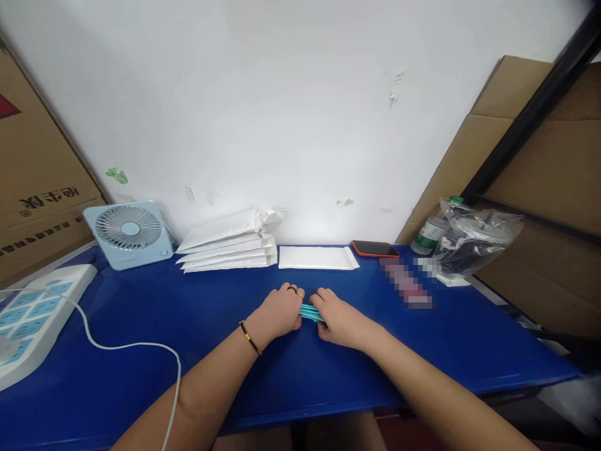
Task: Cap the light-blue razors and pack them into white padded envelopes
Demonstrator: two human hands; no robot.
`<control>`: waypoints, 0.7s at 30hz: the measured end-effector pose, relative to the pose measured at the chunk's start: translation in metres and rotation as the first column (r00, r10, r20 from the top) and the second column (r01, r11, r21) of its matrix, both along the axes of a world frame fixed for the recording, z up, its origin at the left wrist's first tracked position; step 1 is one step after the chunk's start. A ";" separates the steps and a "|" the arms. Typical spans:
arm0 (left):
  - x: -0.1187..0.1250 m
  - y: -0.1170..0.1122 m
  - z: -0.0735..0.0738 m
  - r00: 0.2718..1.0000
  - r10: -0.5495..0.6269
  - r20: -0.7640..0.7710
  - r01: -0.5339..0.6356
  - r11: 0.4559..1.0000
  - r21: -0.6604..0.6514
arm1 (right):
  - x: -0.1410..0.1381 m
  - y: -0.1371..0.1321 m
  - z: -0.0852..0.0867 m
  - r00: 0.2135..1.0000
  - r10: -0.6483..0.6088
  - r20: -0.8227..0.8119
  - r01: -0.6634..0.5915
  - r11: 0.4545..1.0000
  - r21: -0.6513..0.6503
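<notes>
My left hand (278,311) and my right hand (342,319) rest side by side on the blue table (197,332), both curled around a small teal object (310,312) that looks like a bundle of thin strips. Only its middle shows between the hands. My left hand wears rings and a dark bracelet at the wrist. A single white padded envelope (317,257) lies flat just beyond the hands.
A stack of white padded envelopes (225,245) leans near the wall, beside a pale blue desk fan (129,233). A power strip (32,313) with a white cable (141,346) lies left. A phone (374,248), a bottle (429,233) and a plastic bag (474,241) sit right. Cardboard boxes flank both sides.
</notes>
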State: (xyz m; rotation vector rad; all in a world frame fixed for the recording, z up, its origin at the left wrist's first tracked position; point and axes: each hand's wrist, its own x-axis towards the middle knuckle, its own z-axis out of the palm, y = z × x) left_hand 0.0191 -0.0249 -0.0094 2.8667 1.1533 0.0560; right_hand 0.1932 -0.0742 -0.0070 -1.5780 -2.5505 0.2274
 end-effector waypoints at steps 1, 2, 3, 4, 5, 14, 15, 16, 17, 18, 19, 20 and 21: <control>0.002 -0.002 -0.001 1.000 -0.006 -0.020 0.006 1.000 0.004 | -0.002 0.001 -0.001 1.000 0.007 0.027 -0.007 1.000 0.002; 0.004 -0.003 -0.002 0.999 -0.015 -0.037 0.015 1.000 0.000 | -0.004 0.002 -0.003 0.999 0.011 0.054 -0.010 1.000 -0.007; 0.006 -0.003 -0.003 0.998 -0.029 -0.051 0.028 1.000 -0.008 | -0.005 0.004 -0.004 0.997 0.011 0.082 -0.009 1.000 -0.021; 0.006 -0.003 -0.005 0.998 -0.043 -0.053 0.042 0.999 -0.013 | -0.007 0.006 -0.004 0.994 0.007 0.112 -0.004 0.999 -0.033; 0.007 -0.002 -0.006 0.997 -0.057 -0.041 0.057 0.998 -0.011 | -0.008 0.009 -0.002 0.990 0.002 0.144 0.004 0.999 -0.036; 0.013 0.009 -0.003 0.729 0.131 0.672 0.108 0.947 -0.302 | 0.007 0.015 0.084 0.965 -0.007 -0.262 0.023 0.998 0.059; 0.016 0.008 -0.003 0.638 0.176 0.750 0.135 0.933 -0.333 | 0.008 0.016 0.088 0.906 0.006 -0.423 0.024 0.998 0.065; 0.019 0.007 -0.004 0.559 0.217 0.800 0.161 0.918 -0.362 | 0.007 0.017 0.088 0.826 0.015 -0.564 0.033 0.997 0.075; 0.021 0.006 -0.006 0.505 0.253 0.825 0.187 0.901 -0.391 | 0.005 0.019 0.083 0.746 0.021 -0.666 0.042 0.996 0.077; 0.024 0.006 -0.009 0.478 0.282 0.832 0.211 0.882 -0.421 | 0.001 0.020 0.076 0.685 0.024 -0.729 0.041 0.997 0.071; 0.026 0.006 -0.013 0.471 0.306 0.827 0.230 0.863 -0.450 | -0.003 0.021 0.067 0.646 0.027 -0.763 0.037 0.997 0.066; 0.027 0.006 -0.017 0.477 0.327 0.816 0.245 0.842 -0.481 | -0.008 0.021 0.058 0.629 0.033 -0.777 0.034 0.997 0.070; 0.029 0.006 -0.021 0.487 0.345 0.802 0.259 0.820 -0.510 | -0.013 0.021 0.049 0.620 0.036 -0.784 0.057 0.994 0.090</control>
